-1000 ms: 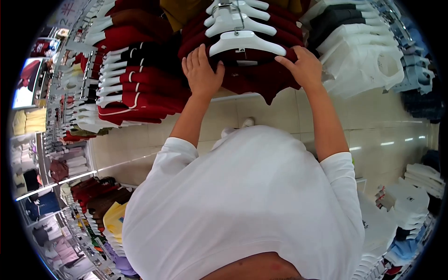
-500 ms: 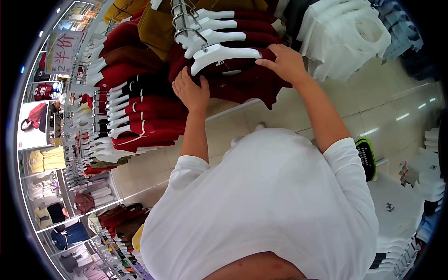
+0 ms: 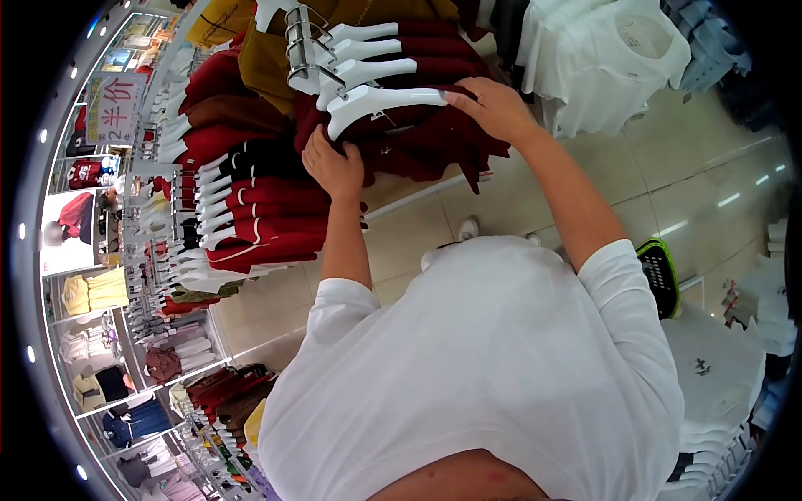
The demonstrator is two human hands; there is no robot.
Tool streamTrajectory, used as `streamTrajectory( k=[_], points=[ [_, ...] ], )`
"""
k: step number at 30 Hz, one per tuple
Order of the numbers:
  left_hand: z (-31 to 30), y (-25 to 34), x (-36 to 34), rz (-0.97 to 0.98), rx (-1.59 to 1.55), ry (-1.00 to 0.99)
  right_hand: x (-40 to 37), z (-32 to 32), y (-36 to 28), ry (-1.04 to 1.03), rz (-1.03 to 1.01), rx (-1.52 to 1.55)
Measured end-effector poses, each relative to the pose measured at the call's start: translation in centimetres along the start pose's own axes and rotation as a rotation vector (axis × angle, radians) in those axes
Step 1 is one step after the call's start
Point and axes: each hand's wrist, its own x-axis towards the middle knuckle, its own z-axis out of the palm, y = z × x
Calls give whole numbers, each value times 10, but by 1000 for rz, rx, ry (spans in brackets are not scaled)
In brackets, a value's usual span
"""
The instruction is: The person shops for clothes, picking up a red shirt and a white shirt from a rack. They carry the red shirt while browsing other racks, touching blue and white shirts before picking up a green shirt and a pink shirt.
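Shirt (image 3: pixel 443 154) of dark red cloth hangs at 12 o'clock on a white hanger (image 3: pixel 376 101), the nearest in a row of similar ones on a metal rail (image 3: pixel 299 52) towards 11 o'clock. The left hand (image 3: pixel 336 169) rests its fingers against one shoulder of the cloth, thumb spread apart; the right hand (image 3: pixel 499 110) is at the other shoulder, thumb by the hanger's tip and fingers on the cloth. Both touch the shirt, but whether either is closed tightly on it cannot be told. The lower edge hangs free, tilted, over the pale tiled floor (image 3: pixel 576 188). Mustard clothes (image 3: pixel 266 67) hang near 11 o'clock, a price sign (image 3: pixel 114 108) stands at 10, and red tops with white trim (image 3: pixel 280 238) hang around 9. White tops (image 3: pixel 585 75) hang between 1 and 2 o'clock, well apart from the left hand. A green-edged black object (image 3: pixel 658 282) shows just past 3, beside the person's white sleeve (image 3: pixel 622 275).
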Motion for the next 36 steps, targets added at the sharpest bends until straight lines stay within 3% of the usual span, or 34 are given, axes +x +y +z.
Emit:
streamTrajectory(
  k=[20, 31, 36],
  points=[
    [4, 4, -6, -66, -26, 15, -5, 3, -6, 152, 2, 83],
    [-4, -1, -8, -10, -151, -21, -4, -2, -2, 155, 293, 98],
    [-11, -8, -10, 45, -153, -75, -3, 4, -10, 230, 225, -166]
  ],
)
